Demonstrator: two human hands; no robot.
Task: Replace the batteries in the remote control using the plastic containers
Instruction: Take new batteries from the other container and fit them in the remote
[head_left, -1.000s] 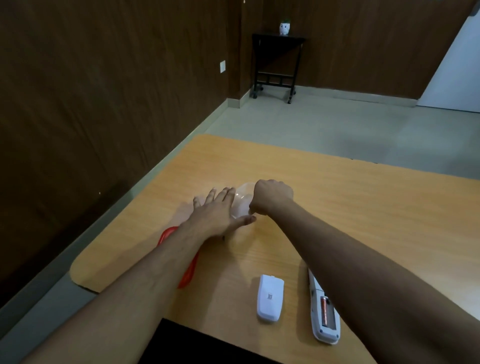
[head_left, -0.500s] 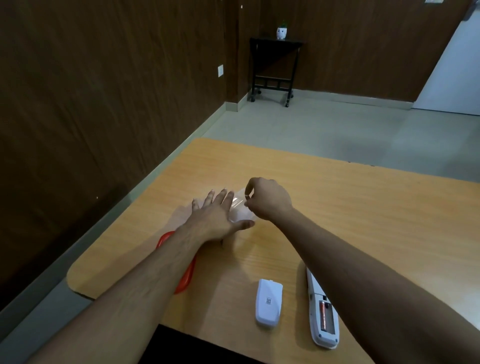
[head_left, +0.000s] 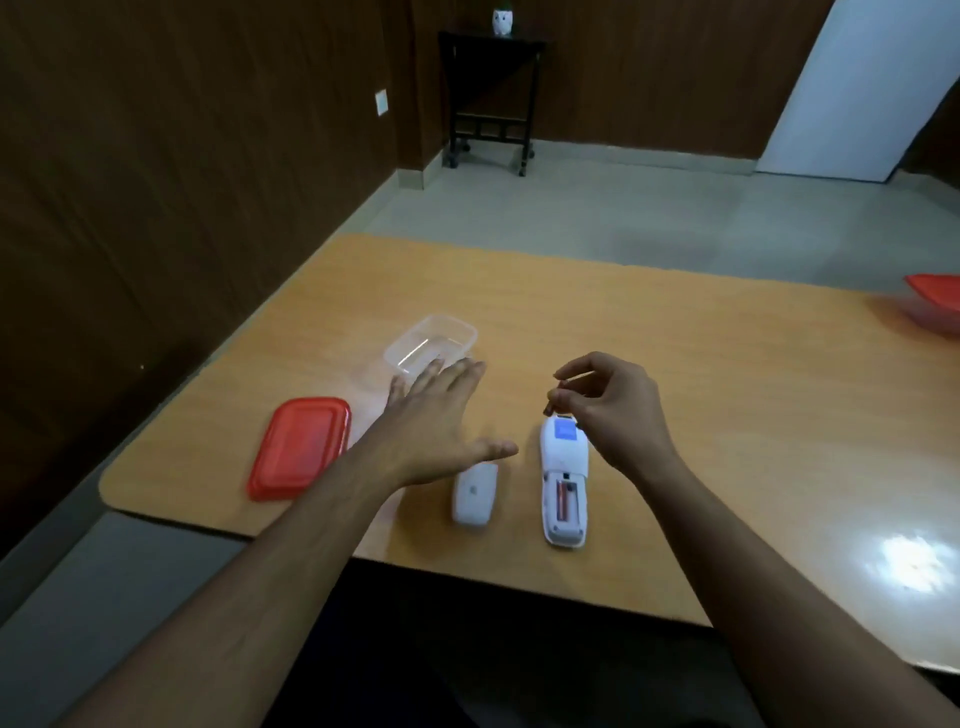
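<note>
On the wooden bench (head_left: 675, 364), the remote control (head_left: 563, 486) lies at lower centre, back open with one battery inside, its cover (head_left: 474, 494) beside it. The right hand (head_left: 610, 410) pinches a small blurred battery (head_left: 555, 399) above the remote; the left hand (head_left: 441, 421) is spread flat near the clear container (head_left: 431, 344) and red lid (head_left: 301, 447). A second red-lidded container (head_left: 935, 304) is cut off at the right edge.

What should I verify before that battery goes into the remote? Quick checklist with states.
1. Battery pinched in right hand: ok.
2. Remote lies back up, compartment open: ok.
3. Free slot beside the battery already seated: cannot tell, too small.
4. Polarity of the held battery: cannot tell.
5. Back cover lies apart, left of the remote, clear of the slot: ok.
6. Left hand steadying the remote: not ok; it hovers open between the clear container and the cover.
</note>
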